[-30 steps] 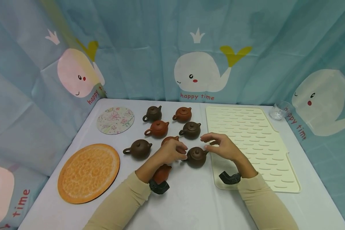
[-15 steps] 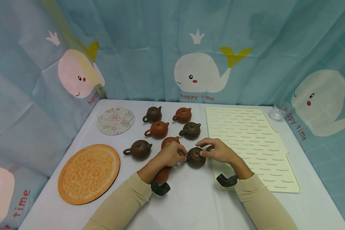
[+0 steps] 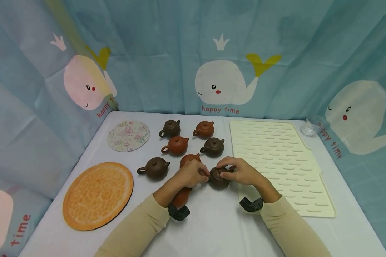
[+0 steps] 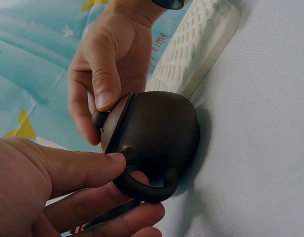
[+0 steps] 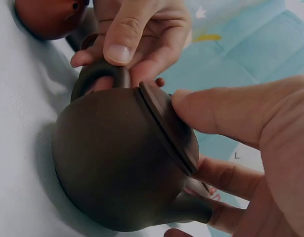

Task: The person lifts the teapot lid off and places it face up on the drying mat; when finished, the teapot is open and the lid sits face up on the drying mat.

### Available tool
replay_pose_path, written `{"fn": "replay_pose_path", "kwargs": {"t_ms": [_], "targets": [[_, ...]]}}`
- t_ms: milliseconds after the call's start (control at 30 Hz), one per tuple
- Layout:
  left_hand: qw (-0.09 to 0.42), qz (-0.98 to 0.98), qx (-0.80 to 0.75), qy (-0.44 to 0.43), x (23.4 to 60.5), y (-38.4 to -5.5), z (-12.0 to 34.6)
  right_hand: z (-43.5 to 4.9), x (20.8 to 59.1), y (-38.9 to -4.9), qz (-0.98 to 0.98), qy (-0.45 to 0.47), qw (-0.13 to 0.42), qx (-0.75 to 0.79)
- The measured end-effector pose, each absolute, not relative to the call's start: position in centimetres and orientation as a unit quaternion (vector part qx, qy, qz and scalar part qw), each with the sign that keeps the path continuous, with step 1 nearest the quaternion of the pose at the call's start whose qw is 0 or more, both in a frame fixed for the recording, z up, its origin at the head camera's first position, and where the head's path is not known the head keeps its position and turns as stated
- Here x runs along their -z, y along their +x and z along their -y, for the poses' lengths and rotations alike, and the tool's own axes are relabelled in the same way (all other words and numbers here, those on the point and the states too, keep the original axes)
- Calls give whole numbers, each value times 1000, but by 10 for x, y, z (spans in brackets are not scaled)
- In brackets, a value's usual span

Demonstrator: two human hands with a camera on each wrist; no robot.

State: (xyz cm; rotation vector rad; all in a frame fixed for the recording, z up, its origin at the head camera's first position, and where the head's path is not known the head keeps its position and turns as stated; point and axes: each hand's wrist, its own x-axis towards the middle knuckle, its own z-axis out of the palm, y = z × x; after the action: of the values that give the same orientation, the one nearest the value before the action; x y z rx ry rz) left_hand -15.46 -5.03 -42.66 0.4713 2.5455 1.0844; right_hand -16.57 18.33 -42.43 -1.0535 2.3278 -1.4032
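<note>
A small dark brown clay teapot (image 3: 219,182) stands on the white cloth between the two hands. My left hand (image 3: 193,173) holds its ring handle (image 4: 149,191), thumb on top and fingers curled through and beneath it. My right hand (image 3: 242,172) is at the lid (image 5: 169,129), its thumb and fingers on either side of the knob (image 4: 99,119). The lid sits on the pot. In the right wrist view the spout (image 5: 191,206) points toward the fingers of my right hand. A reddish teapot (image 3: 182,197) is partly hidden under my left wrist.
Several brown and reddish teapots, among them a brown one (image 3: 156,168) and a reddish one (image 3: 177,145), stand behind and left. A cream ridged mat (image 3: 276,153) lies right, with a clear glass (image 3: 310,127) beyond. Two round mats, orange (image 3: 98,196) and flowered (image 3: 128,135), lie left.
My right hand has moved left and down from beside the spout onto the teapot's lid. My left hand has closed on the handle. The teapot stays in place.
</note>
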Motion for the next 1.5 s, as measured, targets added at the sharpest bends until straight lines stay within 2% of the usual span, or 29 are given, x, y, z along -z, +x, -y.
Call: {"fn": "replay_pose_path", "kwargs": {"t_ms": [167,767,1167,1500], "targets": [[165,-900,-370,163,425,-157,51,-186,443,-175,-803,-365,75,464],[164,-903,-366,155,427,-153,50,-182,435,-169,-835,-361,34,414],[166,-903,-365,157,426,-153,49,-188,431,-168,-794,-274,8,543],[173,-904,-360,150,422,-152,49,-197,435,-164,-622,-182,62,759]]}}
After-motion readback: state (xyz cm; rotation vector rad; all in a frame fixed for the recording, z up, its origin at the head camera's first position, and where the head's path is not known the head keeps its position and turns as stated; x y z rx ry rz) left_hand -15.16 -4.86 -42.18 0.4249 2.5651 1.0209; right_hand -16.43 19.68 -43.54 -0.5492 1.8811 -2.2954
